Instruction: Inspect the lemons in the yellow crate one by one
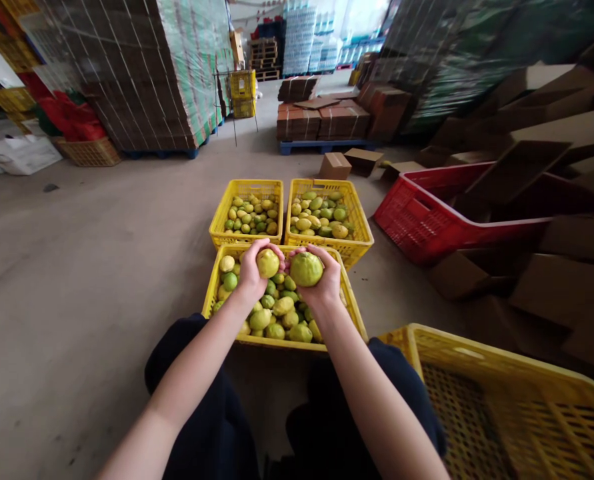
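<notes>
My left hand (251, 268) is curled around a yellow lemon (267, 264). Beside it, my right hand (328, 275) grips a larger, greenish, bumpy lemon (306, 269). Both hands are raised over the near yellow crate (281, 342), with their fingertips close together. Many yellow and green lemons (283, 306) fill that crate. My hands and forearms hide part of its contents. Just beyond stand two more yellow crates, the left one (247, 240) with smaller yellow-green fruit and the right one (359, 250) with larger fruit.
At my right knee stands a yellow crate (477, 353) with slatted walls. Behind it are a red crate (417, 217) and piled cardboard boxes (567, 287). Flattened cartons (344, 122) lie on a blue pallet ahead, between tall wrapped stacks. Concrete floor (101, 267) stretches to the left.
</notes>
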Tool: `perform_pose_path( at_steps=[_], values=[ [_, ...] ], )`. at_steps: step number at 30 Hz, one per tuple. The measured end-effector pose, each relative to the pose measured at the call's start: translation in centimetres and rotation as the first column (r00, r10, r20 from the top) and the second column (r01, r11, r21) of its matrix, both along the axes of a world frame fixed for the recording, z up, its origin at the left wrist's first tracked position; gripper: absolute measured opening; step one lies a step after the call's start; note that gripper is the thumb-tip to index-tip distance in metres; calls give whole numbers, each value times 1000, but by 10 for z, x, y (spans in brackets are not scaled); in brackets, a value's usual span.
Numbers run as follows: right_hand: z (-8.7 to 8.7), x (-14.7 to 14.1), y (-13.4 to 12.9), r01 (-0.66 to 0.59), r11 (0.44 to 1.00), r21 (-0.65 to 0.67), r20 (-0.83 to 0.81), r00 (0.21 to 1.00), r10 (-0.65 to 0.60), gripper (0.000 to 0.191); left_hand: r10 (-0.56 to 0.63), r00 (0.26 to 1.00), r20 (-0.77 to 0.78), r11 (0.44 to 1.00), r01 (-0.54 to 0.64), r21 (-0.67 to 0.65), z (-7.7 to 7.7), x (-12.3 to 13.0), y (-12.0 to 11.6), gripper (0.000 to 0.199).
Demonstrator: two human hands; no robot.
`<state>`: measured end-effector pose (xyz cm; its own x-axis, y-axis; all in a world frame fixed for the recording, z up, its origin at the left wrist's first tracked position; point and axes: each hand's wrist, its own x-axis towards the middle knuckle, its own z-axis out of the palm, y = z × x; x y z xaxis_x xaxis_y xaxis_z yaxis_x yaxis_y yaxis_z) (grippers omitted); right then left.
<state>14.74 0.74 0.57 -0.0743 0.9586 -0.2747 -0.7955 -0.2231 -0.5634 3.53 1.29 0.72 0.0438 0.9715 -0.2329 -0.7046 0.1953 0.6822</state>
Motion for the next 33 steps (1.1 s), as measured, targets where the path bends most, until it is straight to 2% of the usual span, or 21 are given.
perform_pose_path(
  at_steps=[3,8,12,14,16,19,24,27,33],
  values=[
    [0,-1,-1,7,995,102,20,1000,-10,20,-14,1000,1,999,13,53,3,1,-3,35],
    [1,-1,-6,-27,986,167,13,1000,25,22,-51,995,-88,987,64,150,8,-4,-10,42],
    [2,0,-8,-74,980,185,54,996,65,24,-101,992,-70,994,103,27,6,-11,-13,43],
    [2,0,-9,-93,974,205,77,994,78,24,-132,990,-59,991,133,12,4,-15,-14,43],
    [0,0,-9,-109,974,199,82,992,94,24,-169,979,-115,977,182,114,2,-18,-15,42],
    [-3,0,-8,-127,973,190,81,990,114,22,-171,948,-269,917,253,308,0,-21,-15,39],
    [-9,1,-5,-194,934,301,123,979,164,18,-146,932,-333,834,297,466,-5,-23,-12,40],
    [-11,2,-3,-212,912,352,132,976,175,19,-145,927,-345,796,317,516,-7,-23,-10,39],
    [-13,3,-2,-228,897,379,144,972,186,22,-140,915,-378,783,336,524,-7,-23,-10,39]
  ],
)
